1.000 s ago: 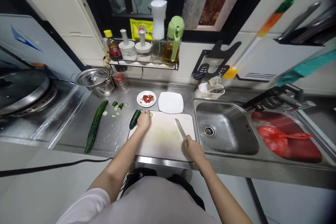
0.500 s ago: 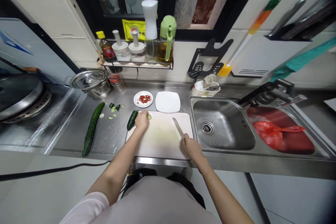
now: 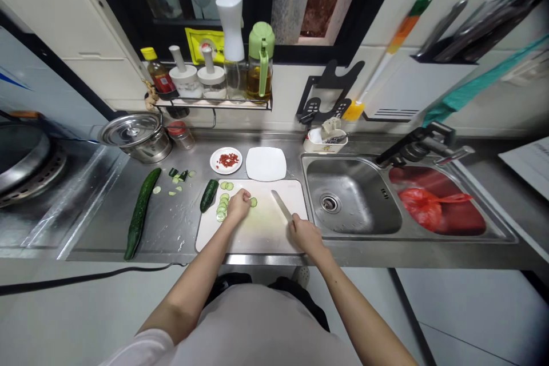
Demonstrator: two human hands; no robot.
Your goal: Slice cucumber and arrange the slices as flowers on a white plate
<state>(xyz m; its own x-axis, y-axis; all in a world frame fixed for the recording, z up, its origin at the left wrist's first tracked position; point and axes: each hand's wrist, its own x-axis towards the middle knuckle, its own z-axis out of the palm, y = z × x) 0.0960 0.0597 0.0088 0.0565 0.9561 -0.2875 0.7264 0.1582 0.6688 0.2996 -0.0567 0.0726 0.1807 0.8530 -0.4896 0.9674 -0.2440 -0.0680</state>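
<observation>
- Knife (image 3: 281, 205), in the fingers of the right hand (image 3: 305, 234)
- Lone cucumber slice (image 3: 254, 202), just beside the fingertips of the left hand (image 3: 238, 206)
- More cucumber slices (image 3: 222, 208), left of those fingertips
- White square plate (image 3: 266, 163), beyond them

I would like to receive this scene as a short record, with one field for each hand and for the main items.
Left hand: at the cutting board, beside a single cucumber slice; grip unclear
Right hand: holding a knife
Other slices: on the board, near the left hand
Cut cucumber: at the board's left edge
Long cucumber: on the counter, farther left
Small dish: holds red pieces
Red bag: in the right basin
</observation>
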